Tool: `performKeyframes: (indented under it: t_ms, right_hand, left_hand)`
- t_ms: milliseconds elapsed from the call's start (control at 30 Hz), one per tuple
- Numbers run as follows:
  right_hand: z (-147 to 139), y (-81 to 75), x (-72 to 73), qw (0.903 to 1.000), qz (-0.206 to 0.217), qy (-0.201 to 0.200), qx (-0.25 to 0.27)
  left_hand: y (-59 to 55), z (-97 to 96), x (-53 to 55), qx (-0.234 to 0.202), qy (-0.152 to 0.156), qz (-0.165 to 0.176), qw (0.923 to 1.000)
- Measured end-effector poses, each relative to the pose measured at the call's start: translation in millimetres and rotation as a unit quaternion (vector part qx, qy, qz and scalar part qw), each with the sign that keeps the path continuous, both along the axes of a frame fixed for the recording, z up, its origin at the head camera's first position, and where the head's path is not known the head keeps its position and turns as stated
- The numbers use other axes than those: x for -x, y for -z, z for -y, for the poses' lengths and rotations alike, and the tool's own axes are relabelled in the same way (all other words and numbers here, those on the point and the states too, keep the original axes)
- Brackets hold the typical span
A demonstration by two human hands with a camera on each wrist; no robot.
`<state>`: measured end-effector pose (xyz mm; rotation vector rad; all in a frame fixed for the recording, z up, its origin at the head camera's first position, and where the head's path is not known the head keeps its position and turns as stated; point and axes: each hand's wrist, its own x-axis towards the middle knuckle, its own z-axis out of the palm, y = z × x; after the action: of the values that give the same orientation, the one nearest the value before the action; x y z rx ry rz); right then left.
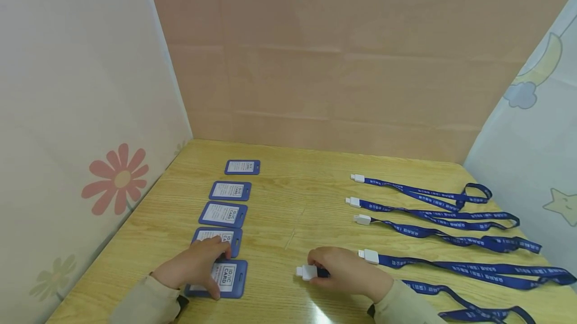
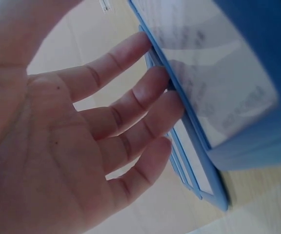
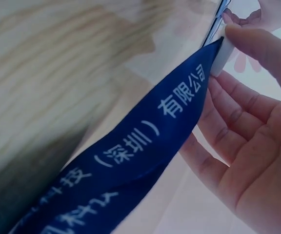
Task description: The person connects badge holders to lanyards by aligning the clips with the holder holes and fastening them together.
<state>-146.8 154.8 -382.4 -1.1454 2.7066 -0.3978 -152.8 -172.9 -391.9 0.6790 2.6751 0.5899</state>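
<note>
In the head view my left hand [image 1: 191, 265] spans the nearest blue ID card holder [image 1: 235, 280], thumb at its near edge and fingers at the far one. The left wrist view shows those fingertips right against the rim of the card holder [image 2: 218, 63]. My right hand [image 1: 342, 270] pinches a dark blue lanyard by its white end clip [image 1: 307, 272], which points left toward the card holder. From the pinch, the printed strap [image 3: 145, 126] trails away in the right wrist view. A gap of tabletop separates the clip from the card holder.
Beyond my left hand, several more card holders [image 1: 223, 215] lie in a column on the wooden table [image 1: 288, 189]. Several other lanyards [image 1: 419, 232] stretch out at right, white clips facing left. Patterned cloth [image 1: 67, 113] hangs at the sides, a plain backdrop [image 1: 338, 63] behind.
</note>
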Motion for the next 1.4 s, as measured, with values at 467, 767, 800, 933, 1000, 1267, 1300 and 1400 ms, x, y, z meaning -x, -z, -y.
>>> performKeyframes:
  t_ms: [467,767,800,933,1000,1267,1300,1400]
  right_hand:
    - [8.1,2.1,2.6,1.0,0.0,-0.005,-0.008]
    - [12.6,2.0,4.5,0.9999,0.008,0.004,-0.01]
    - [12.7,2.4,4.6,0.9999,0.006,0.004,-0.009]
    - [13.4,3.5,5.9,1.0,0.002,0.003,-0.004]
    - [14.1,3.9,6.7,1.0,0.002,0.002,-0.003]
    - [19.8,3.8,9.6,0.9999,0.002,-0.002,-0.011]
    - [20.8,3.9,10.3,0.9999,0.002,-0.002,-0.012]
    - [23.3,4.3,11.9,0.9999,-0.002,-0.002,-0.016]
  left_hand:
    - [-0.3,-1.8,0.4,-0.008,0.011,-0.014,0.9998]
    - [0.0,-2.3,5.2,-0.015,0.017,-0.017,0.9996]
    - [-0.1,-2.3,5.9,-0.016,0.02,-0.019,0.9995]
    - [-1.9,-2.8,6.1,-0.015,0.029,-0.026,0.9991]
    - [-2.9,-3.6,5.6,-0.014,0.03,-0.031,0.999]
    - [-3.6,-5.0,5.3,-0.011,0.029,-0.032,0.999]
    - [-3.6,-5.1,5.4,-0.011,0.028,-0.032,0.999]
    - [-2.9,-5.4,5.8,-0.01,0.029,-0.032,0.999]
